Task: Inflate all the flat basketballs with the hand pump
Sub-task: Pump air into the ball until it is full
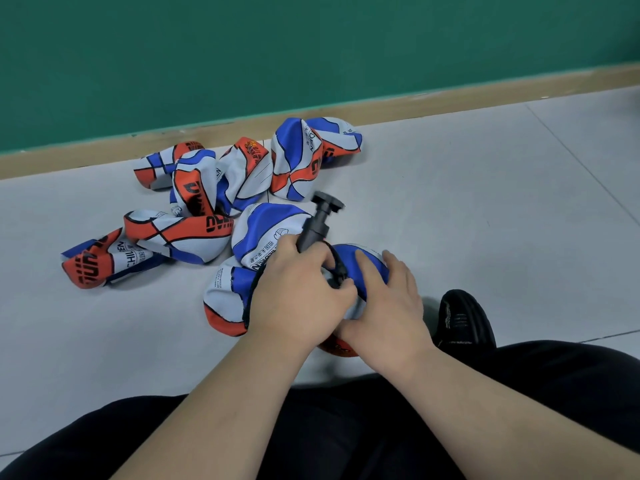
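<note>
Two bare hands work over one flat basketball on the pale grey tiled floor [485, 202], close in front of the seated person's black-trousered legs [381, 427].

1. Left hand [298, 292]: closed around the lower end of the dark grey plastic hand pump [317, 228], fingers curled together at the point where the pump's short black hose [337, 268] bends down to the ball. The hose tip is hidden under the fingers, so whether it sits in the valve cannot be told.

2. Right hand [384, 299]: fingers spread and laid flat on the blue panel of the collapsed blue, white and orange basketball [225, 299], pressing on its right side. It grips nothing.

3. Hand pump: tilted, its T-shaped handle [327, 199] pointing up and away toward the far right, body rising out of the left hand.

4. Worked basketball: lies near centre, directly beneath both hands, with white and orange panels showing to the left of the left wrist (an orange patch also shows under the right wrist).

5. Remaining stock: a loose heap of crumpled flat basketballs in the same three colours [221, 188] lies farther off and to the left, reaching to the tan skirting board [450, 98] below the green wall [311, 46]. Several overlap each other; the nearest one touches the worked ball.

6. A black shoe [464, 320] rests on the floor just right of the right hand.
</note>
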